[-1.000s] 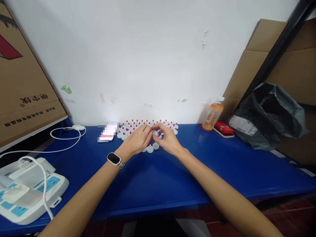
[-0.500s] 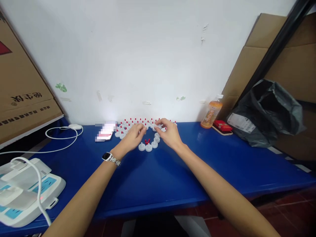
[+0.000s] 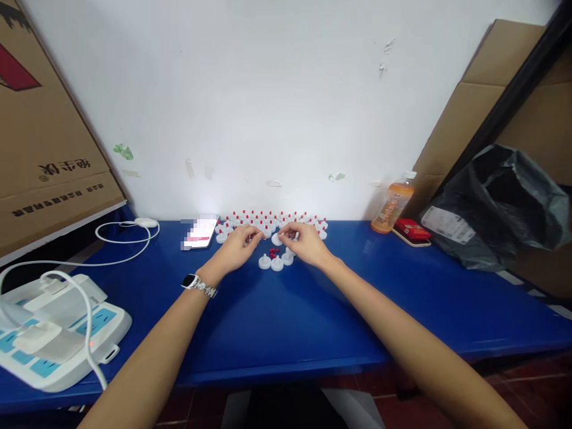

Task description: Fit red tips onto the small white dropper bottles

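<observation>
My right hand (image 3: 306, 243) pinches a white round nozzle cap (image 3: 276, 239) between thumb and fingertips, tilted just above the table. Close by on the left, my left hand (image 3: 241, 247) has thumb and forefinger pressed together; anything between them is too small to make out. Below the hands lie a few small red tips (image 3: 274, 253), loose in a little cluster. Around them stand white nozzle caps with bare spouts, one at the left (image 3: 264, 263) and another in front (image 3: 277, 264). Behind both hands, several rows of white caps with red tips (image 3: 267, 229) stand upright, partly hidden by my fingers.
A lit phone (image 3: 202, 232) lies on the blue table (image 3: 277, 328) by the wall. On the left are a power strip (image 3: 96, 351) with plugs and a white cable (image 3: 74, 262). An orange drink bottle (image 3: 393, 205), a red box (image 3: 411, 229) and a grey plastic bag (image 3: 500, 202) are at the right.
My right hand has moved leftward from over the right-hand caps, with the white nozzle cap now plainly between its fingers. The two hands are closer together, and the view has shifted slightly.
</observation>
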Demonstrator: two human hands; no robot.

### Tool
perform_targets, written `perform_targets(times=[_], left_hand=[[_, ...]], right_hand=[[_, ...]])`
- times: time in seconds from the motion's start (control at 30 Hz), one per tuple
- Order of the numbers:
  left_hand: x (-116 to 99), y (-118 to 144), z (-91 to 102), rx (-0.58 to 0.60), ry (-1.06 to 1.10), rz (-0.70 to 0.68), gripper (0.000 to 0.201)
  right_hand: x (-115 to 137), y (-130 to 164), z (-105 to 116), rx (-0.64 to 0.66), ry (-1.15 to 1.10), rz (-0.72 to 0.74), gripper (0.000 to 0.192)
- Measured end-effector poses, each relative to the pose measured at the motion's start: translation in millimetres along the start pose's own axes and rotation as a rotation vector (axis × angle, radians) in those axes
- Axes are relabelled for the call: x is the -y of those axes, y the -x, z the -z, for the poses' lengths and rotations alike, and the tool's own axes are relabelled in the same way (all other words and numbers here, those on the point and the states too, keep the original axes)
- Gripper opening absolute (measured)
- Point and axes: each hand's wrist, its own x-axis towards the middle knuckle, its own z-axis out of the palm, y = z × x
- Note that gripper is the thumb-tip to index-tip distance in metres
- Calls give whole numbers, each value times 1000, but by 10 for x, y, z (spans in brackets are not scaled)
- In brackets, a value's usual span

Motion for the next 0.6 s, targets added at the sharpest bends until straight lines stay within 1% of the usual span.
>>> perform_targets(times=[0.1,0.17,0.3,0.43,0.6], left_hand=[[40,43,104,-55,-10,38,35],[72,56,150,-72,-6,43,34],[142,70,183,-3,4,63,32],[184,74,174,34,5,75,31],[182,75,181,35,-8,94,30]], right_hand=[[57,-138,-97,102,11,49,12],[95,-254,-186,182,57,79,12],[132,-435,-372,325,184,133,10],[129,-477,-475,379,262,131,12],[163,-448,-437,446,303,99,10]])
